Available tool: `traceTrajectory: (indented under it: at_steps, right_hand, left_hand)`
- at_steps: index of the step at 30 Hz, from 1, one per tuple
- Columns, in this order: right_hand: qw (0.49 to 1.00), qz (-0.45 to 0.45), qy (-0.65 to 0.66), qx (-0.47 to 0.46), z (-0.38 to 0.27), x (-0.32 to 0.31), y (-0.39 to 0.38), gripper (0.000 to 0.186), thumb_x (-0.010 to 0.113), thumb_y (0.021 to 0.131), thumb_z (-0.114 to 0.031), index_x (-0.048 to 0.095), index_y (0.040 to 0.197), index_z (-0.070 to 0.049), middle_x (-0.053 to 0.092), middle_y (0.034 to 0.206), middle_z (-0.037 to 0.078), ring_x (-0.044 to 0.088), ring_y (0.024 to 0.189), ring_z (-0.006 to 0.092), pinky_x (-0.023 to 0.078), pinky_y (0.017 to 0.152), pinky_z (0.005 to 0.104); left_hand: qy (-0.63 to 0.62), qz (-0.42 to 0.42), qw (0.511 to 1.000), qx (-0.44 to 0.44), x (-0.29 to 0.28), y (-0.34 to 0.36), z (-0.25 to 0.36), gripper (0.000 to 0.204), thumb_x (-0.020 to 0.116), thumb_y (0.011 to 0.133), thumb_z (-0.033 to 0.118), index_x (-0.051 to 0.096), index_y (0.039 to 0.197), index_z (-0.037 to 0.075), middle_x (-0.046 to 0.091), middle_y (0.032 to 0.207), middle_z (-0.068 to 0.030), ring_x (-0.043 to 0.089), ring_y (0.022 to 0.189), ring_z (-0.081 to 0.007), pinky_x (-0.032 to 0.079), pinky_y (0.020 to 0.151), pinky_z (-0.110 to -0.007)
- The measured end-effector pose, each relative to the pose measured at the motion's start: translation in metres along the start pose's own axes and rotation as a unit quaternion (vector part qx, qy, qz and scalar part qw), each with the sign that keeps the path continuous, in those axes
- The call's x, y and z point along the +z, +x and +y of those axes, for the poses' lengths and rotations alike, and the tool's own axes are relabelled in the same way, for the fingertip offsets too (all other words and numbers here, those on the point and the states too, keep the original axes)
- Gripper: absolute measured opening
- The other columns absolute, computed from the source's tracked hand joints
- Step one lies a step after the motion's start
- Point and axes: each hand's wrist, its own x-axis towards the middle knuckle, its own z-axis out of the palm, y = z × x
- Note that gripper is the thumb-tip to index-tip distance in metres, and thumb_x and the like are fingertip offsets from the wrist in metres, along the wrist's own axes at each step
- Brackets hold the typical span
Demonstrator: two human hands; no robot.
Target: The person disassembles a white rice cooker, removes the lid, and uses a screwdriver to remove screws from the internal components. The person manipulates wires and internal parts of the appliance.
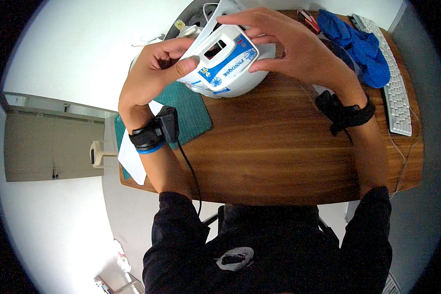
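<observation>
White-and-blue pack: The white-and-blue pack [230, 61], windowed face showing, tilts between two bare hands over the far side of the surface [279, 147], its long axis slanting from near left to far right.
Left hand: Grip closed on the pack's left edge, the left hand [149, 71] presses its thumb at the near corner.
Right hand: Fingers arch over the far right side of the pack from the right hand [301, 51]; whether this grip clamps or merely steadies, one cannot tell.
Wood surface: Green mat [193, 110] at left; blue cloth [353, 46] and white keyboard [399, 98] at right.
Room: Beige cabinet [54, 147] stands left.
</observation>
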Motion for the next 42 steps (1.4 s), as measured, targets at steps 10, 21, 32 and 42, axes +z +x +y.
traceTrajectory:
  at_steps: [10, 21, 32, 42]
  right_hand:
    - [1.000, -0.011, -0.007, -0.015, 0.008, -0.009, 0.005, 0.078, 0.085, 0.091, -0.015, 0.049, 0.160, -0.010, 0.065, 0.136, 0.015, 0.070, 0.122, 0.0283, 0.062, 0.106, 0.0411]
    - [0.999, 0.010, -0.032, -0.008, 0.013, -0.002, -0.004, 0.075, 0.086, 0.087, -0.016, 0.056, 0.156, -0.015, 0.067, 0.139, 0.010, 0.072, 0.121, 0.0241, 0.062, 0.105, 0.0384]
    - [0.999, 0.007, -0.032, 0.036, 0.011, -0.004, -0.005, 0.076, 0.087, 0.084, -0.008, 0.059, 0.155, -0.019, 0.070, 0.127, 0.005, 0.071, 0.105, 0.0153, 0.061, 0.097, 0.0316]
    - [0.997, 0.011, -0.055, 0.058, 0.017, 0.002, -0.008, 0.087, 0.086, 0.084, -0.008, 0.052, 0.161, -0.028, 0.068, 0.118, 0.003, 0.070, 0.096, 0.0119, 0.061, 0.092, 0.0291]
  left_hand:
    - [0.020, -0.039, 0.999, 0.009, 0.003, -0.001, 0.015, 0.041, 0.082, 0.096, 0.014, 0.075, 0.135, 0.005, 0.079, 0.117, -0.0056, 0.072, 0.104, -0.0100, 0.059, 0.090, -0.026]
    - [0.029, -0.046, 0.998, -0.019, 0.002, 0.000, 0.020, 0.048, 0.085, 0.094, 0.021, 0.072, 0.134, -0.002, 0.079, 0.120, -0.0118, 0.072, 0.107, -0.0151, 0.054, 0.095, -0.030]
    - [0.028, -0.042, 0.999, -0.008, 0.002, -0.001, 0.019, 0.041, 0.079, 0.100, 0.023, 0.073, 0.132, -0.001, 0.080, 0.114, -0.0097, 0.071, 0.103, -0.0126, 0.053, 0.092, -0.028]
    - [0.051, -0.035, 0.998, 0.031, 0.001, 0.001, 0.012, 0.036, 0.078, 0.102, 0.027, 0.078, 0.130, 0.005, 0.081, 0.106, -0.0068, 0.072, 0.092, -0.0096, 0.058, 0.080, -0.026]
